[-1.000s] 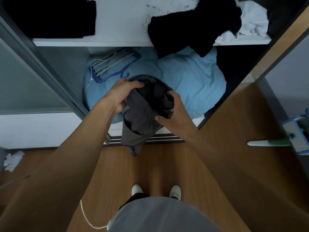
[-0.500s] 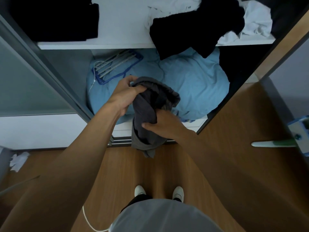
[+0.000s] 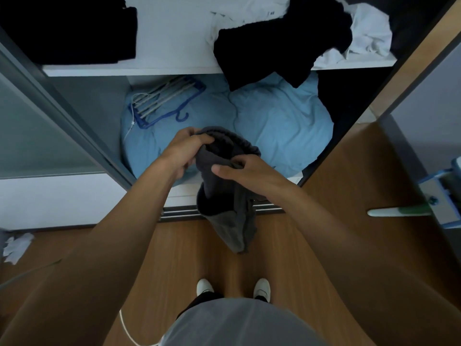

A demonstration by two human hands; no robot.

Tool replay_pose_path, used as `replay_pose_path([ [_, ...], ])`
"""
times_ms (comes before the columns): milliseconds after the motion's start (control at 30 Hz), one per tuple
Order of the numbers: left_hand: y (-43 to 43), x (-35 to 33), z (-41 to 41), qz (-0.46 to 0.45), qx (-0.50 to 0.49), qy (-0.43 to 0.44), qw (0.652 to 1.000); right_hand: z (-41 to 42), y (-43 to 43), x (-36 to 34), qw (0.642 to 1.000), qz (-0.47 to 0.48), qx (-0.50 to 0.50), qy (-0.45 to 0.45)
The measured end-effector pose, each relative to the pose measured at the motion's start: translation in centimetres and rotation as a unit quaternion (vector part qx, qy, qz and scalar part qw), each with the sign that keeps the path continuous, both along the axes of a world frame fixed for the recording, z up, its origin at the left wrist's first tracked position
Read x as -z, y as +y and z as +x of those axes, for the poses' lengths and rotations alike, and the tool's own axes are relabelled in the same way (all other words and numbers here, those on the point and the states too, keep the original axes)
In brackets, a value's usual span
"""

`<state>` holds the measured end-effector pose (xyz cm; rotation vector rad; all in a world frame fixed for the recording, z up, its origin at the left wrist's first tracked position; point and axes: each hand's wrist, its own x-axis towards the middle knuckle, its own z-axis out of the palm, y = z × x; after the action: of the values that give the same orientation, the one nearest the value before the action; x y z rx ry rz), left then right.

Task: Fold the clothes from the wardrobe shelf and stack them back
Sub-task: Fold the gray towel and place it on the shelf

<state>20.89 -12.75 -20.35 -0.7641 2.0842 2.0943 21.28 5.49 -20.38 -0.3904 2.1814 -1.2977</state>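
Before the open wardrobe, above the wooden floor: gripping a bunched dark grey garment in mid-air, left hand curled round its top edge, right hand pinching a fold just beside, lower part hanging loose, not yet folded. Up on the shelf, a flat black pile at left, apparently done; a black garment and white clothes crumpled at right, seemingly awaiting folding.

White shelf: black stack, black-white heap.

Right hand has shifted toward 12 o'clock up the grey garment; garment's lower end now hangs further toward 6 o'clock
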Motion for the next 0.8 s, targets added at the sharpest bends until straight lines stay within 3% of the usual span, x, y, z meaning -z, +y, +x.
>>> replay_pose_path([
  [133, 0.2, -0.3, 1.0, 0.172, 0.089, -0.005, 0.981, -0.5, 0.7, 0.2, 0.995, -0.083, 0.052, -0.018],
  [433, 1.4, 1.8, 2.2, 0.338, 0.140, 0.096, 0.926, 0.1, 1.5, 1.0, 0.948, -0.290, 0.092, -0.097],
  [600, 2.1, 1.1, 1.8, 0.306, 0.124, 0.085, 0.940, 0.3, 1.6, 1.1, 0.935, -0.323, 0.113, -0.098],
  [667, 2.7, 0.6, 1.3, 0.253, 0.094, 0.079, 0.960, 0.4, 1.6, 1.0, 0.943, -0.308, 0.104, -0.071],
  [733, 3.1, 0.2, 0.7, 0.134, 0.044, 0.081, 0.987, 0.3, 1.7, 0.9, 0.979, -0.193, 0.066, 0.032],
  [800, 3.2, -0.2, 0.2, -0.009, 0.002, 0.098, 0.995, 0.1, 1.8, 1.1, 0.989, -0.053, 0.023, 0.136],
])
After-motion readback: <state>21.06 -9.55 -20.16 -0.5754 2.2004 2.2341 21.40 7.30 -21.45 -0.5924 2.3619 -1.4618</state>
